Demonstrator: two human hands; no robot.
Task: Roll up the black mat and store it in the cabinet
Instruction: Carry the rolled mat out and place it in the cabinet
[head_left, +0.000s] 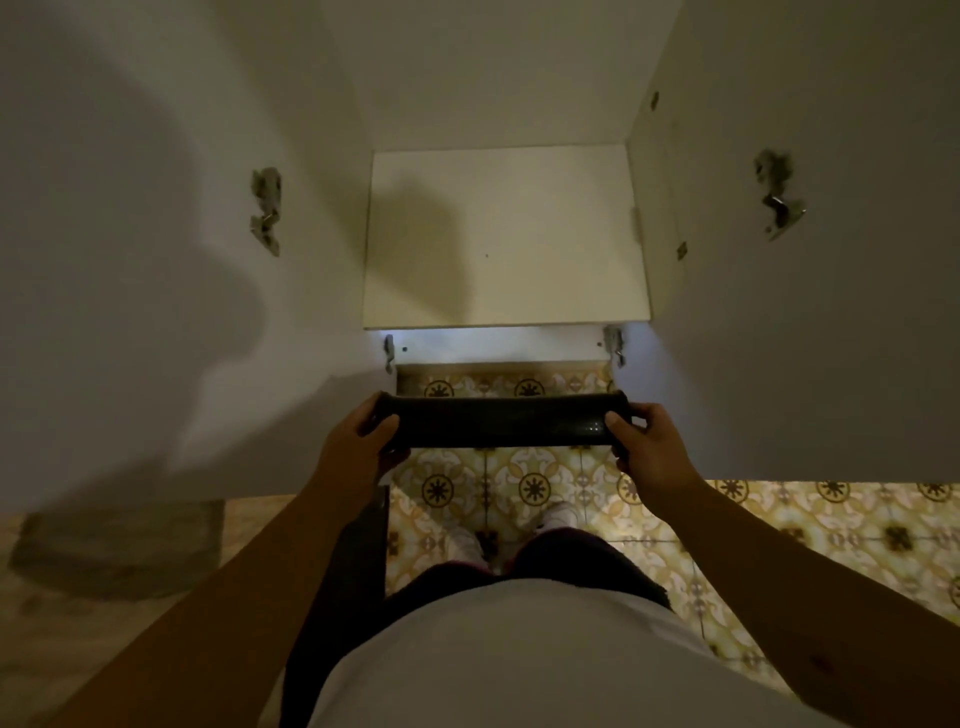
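The black mat (501, 421) is rolled into a tight tube and held level in front of me. My left hand (358, 441) grips its left end and my right hand (649, 447) grips its right end. Just beyond the roll stands the white cabinet with both doors swung wide. Its pale shelf (506, 239) is bare and lies a little above and past the mat. The left door (156, 260) and right door (831, 260) flank the opening.
Metal hinges (267, 210) stick out from both door panels and from the cabinet frame (614, 343). Patterned yellow floor tiles (779, 525) lie below. My feet (556, 517) stand close to the cabinet base. A dark upright panel (363, 545) sits by my left leg.
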